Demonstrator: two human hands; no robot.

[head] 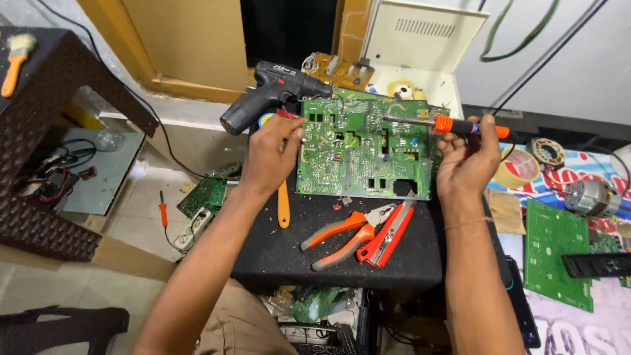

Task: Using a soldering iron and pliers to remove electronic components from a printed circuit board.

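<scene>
A large green circuit board lies on a small black table, filling most of its far half, with its right edge close to the table's right edge. The left hand grips the board's left edge, fingers curled, pinching a small red-tipped tool at the board's far left corner. The right hand is closed around the orange handle of a soldering iron, whose metal tip lies over the board's far right part; I cannot tell whether it touches. Orange-handled pliers and a red cutter lie on the near half, just beside each other, leaving bare black surface along the near edge and near left corner. A black power drill sits past the far left corner. A second green board lies well apart, to the right.
</scene>
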